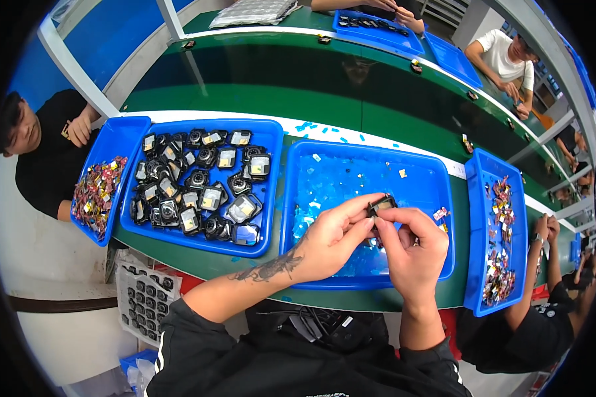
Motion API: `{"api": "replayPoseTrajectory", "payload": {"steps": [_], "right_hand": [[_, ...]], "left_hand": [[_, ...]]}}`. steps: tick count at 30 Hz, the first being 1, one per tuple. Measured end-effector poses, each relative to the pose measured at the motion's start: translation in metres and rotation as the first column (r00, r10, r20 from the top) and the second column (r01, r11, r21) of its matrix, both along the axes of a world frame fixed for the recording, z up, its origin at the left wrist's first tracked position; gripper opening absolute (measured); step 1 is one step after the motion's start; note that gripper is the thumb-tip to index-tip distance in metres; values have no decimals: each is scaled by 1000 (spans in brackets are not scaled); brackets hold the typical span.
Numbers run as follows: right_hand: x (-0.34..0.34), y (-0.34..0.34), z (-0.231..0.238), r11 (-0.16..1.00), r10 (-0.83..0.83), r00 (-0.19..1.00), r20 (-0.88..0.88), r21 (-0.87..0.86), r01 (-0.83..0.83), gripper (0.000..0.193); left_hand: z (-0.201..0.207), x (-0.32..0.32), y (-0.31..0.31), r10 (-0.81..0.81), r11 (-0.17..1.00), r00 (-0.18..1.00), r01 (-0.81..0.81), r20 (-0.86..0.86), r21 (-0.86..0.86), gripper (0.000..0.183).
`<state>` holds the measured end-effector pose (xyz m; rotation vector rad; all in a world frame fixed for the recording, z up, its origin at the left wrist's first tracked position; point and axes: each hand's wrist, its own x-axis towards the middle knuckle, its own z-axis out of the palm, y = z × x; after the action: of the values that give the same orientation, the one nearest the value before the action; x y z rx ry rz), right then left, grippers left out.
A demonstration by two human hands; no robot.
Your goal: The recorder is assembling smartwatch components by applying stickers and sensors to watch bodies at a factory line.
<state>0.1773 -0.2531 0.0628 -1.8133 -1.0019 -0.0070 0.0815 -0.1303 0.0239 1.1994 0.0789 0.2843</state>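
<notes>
Head view: green conveyor bench (245, 99) runs across, four blue trays along its near edge. Far-left tray (116, 135) holds a heap of small red-and-gold parts. Next tray (271, 165) is loaded with black square modules with glassy faces, roughly two dozen; overlap prevents an exact count. Middle tray (437, 178) is littered with peeled pale-blue film scraps, too many to count. Right tray (480, 198) has more red-and-gold parts. Below the bench at left, one clear blister sheet (142, 298) of small black components.

Both hands meet over the middle tray. Left hand (331, 241) and right hand (414, 248) pinch one small black module (381, 204) between thumbs and fingertips, closed tightly on it and holding it above the tray's film litter. Exact finger contact on its underside is hidden.

Handling guess: module looks light, rigid, small, with a smooth face likely to smudge or scratch and a bit slippery. Best gripped by the black frame edges, not the face.

Other people: three visible around the bench, plus forearms at lower right.
</notes>
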Motion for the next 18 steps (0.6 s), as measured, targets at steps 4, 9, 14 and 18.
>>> {"api": "replayPoseTrajectory", "payload": {"steps": [4,9,14,18], "right_hand": [[1,1,-2,1000,-2,1000,-24,-3,1,11],[3,-2,-1,999,2,998,-66,-32,-5,12],[5,0,2,999,-2,1000,-24,-40,1,11],[9,-1,11,993,-14,991,131,-117,29,18]], "left_hand": [[-2,-1,0,-1,1000,1000,1,-8,24,44],[-3,0,-2,-3,1000,1000,4,-31,29,44],[-4,-1,-3,30,995,999,-28,-16,91,41],[-2,-3,-3,50,995,999,-50,2,81,40]]}}
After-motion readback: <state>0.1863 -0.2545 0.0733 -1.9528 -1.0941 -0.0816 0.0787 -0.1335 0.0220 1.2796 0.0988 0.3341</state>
